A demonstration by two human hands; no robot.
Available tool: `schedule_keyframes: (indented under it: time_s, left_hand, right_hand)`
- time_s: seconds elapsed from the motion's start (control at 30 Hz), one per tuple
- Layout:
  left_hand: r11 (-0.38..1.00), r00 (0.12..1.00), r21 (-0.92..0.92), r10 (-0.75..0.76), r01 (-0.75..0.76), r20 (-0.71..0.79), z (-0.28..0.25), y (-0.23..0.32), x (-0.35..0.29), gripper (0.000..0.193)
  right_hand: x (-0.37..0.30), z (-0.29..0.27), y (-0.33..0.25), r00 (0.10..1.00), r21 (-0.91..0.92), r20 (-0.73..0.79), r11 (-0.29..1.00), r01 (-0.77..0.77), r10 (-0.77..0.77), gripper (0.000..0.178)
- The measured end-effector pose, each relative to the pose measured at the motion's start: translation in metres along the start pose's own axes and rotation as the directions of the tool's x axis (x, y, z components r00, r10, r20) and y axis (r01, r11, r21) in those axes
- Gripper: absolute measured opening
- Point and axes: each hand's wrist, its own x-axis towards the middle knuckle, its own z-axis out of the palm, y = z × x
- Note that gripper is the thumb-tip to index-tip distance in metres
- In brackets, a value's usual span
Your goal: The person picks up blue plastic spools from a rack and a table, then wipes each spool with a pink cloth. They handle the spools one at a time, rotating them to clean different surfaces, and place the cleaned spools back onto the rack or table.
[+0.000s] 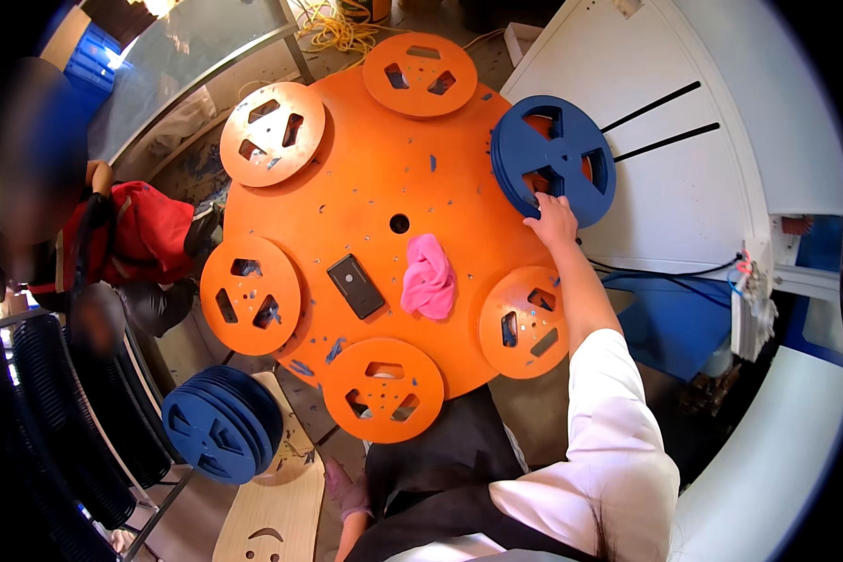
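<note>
A stack of blue plastic reels (pixel 576 155) sits at the far right of a large round orange table (pixel 375 187). My right hand (pixel 554 220) has the near edge of this stack between thumb and fingers, with the fingertips by a cut-out of the top reel. Low beside my lap, my left hand (pixel 348 494) hangs with its fingers loosely extended and nothing in them. A pink cloth (pixel 428 278) and a black phone-like device (pixel 356 287) lie near the middle of the table.
Several orange discs with cut-outs, such as the near one (pixel 382 375), ring the table. More blue reels (pixel 217 426) rest on a wooden seat (pixel 273 510) at lower left. Another person in red (pixel 150 229) is at the left. A white panel (pixel 656 84) stands at the right.
</note>
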Motion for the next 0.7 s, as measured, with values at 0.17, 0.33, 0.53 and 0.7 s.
schedule_keyframes:
  time_s: [0.17,0.33,0.53,0.7]
  left_hand:
    - [0.993,0.994,-0.061,0.105,-0.105,-0.006,0.026,0.021,-0.004,0.090]
    - [0.979,0.998,-0.195,0.056,-0.053,0.007,0.023,0.032,-0.018,0.082]
    - [0.934,0.999,-0.354,-0.047,0.052,0.025,-0.012,0.043,-0.024,0.081]
    - [0.957,1.000,-0.291,-0.005,0.007,0.009,-0.039,0.025,0.005,0.083]
  right_hand:
    - [0.051,0.026,0.012,0.950,-0.039,0.311,0.999,0.018,-0.005,0.066]
    - [0.043,0.017,0.004,0.962,0.027,0.266,0.998,0.057,-0.062,0.061]
    - [-0.047,-0.047,-0.090,0.938,0.287,0.122,0.916,0.280,-0.325,0.071]
    - [-0.150,-0.085,-0.250,0.722,0.276,0.142,0.727,0.628,-0.678,0.043]
